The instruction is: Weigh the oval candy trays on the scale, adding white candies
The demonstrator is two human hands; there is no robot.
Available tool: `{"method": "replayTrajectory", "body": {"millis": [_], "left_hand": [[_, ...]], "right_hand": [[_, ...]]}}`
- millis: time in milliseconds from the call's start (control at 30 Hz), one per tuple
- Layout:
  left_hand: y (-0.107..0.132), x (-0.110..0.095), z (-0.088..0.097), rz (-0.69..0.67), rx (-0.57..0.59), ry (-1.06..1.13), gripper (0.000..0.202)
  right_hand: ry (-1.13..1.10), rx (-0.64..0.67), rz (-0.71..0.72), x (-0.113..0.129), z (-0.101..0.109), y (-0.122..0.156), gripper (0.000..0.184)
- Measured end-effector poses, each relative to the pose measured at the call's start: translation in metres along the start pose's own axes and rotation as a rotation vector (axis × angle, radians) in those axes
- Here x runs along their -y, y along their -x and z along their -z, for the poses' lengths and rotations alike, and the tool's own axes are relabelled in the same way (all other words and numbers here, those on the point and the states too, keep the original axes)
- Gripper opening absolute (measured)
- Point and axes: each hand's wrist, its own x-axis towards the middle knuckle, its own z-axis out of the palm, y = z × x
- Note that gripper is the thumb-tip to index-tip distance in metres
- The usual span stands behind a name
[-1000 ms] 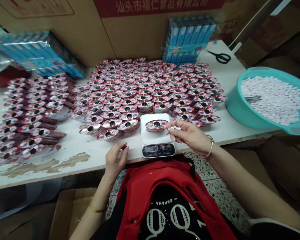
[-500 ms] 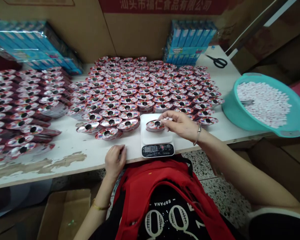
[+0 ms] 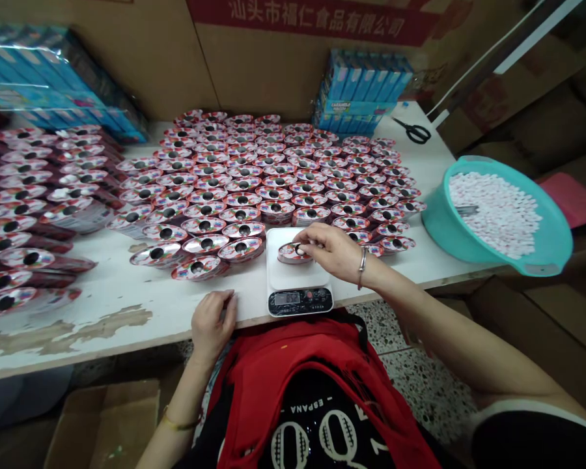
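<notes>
A small oval red-and-silver package (image 3: 293,254) with a dark round opening on top stands on a white digital scale (image 3: 299,279). My right hand (image 3: 334,253) is over it, thumb and fingers pinched on small white candies, one showing right at the opening. Any other pieces in the hand are hidden by the fingers. The scale's lit display (image 3: 287,299) shows digits. My left hand (image 3: 212,322) rests at the table's front edge, left of the scale, its fingers curled in with nothing visible in them.
Rows of similar packages (image 3: 241,198) fill the table's middle, with more at left (image 3: 12,228). A teal basin (image 3: 547,251) of white candies (image 3: 498,208) sits at right. Behind are blue boxes (image 3: 356,85) and black scissors (image 3: 417,133). An open carton (image 3: 107,417) lies below.
My right fingers have come down closer over the package's opening, and fewer white candies show between them. My left hand stays at the table edge. The whole view has shifted slightly.
</notes>
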Motion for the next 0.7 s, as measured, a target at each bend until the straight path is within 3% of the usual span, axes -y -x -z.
{"method": "replayTrajectory", "body": {"millis": [100,267,367,467,700], "left_hand": [[0.0,-0.001,0.0,0.008,0.006,-0.004,0.012],[-0.001,-0.002,-0.001,0.012,0.006,-0.005,0.013],[-0.001,-0.001,-0.001,0.003,0.008,0.002,0.013],[-0.001,-0.001,-0.001,0.003,0.011,0.002,0.012],[-0.002,-0.002,-0.001,0.003,0.017,-0.014,0.012]], "right_hand": [[-0.14,-0.075,-0.028,0.0,-0.001,0.0,0.013],[-0.714,-0.109,-0.254,0.005,0.012,0.009,0.014],[-0.95,-0.1,-0.345,0.002,0.023,0.019,0.019],[-0.996,-0.118,-0.383,-0.006,0.027,0.029,0.021],[-0.848,-0.14,-0.397,-0.02,0.014,0.04,0.029]]}}
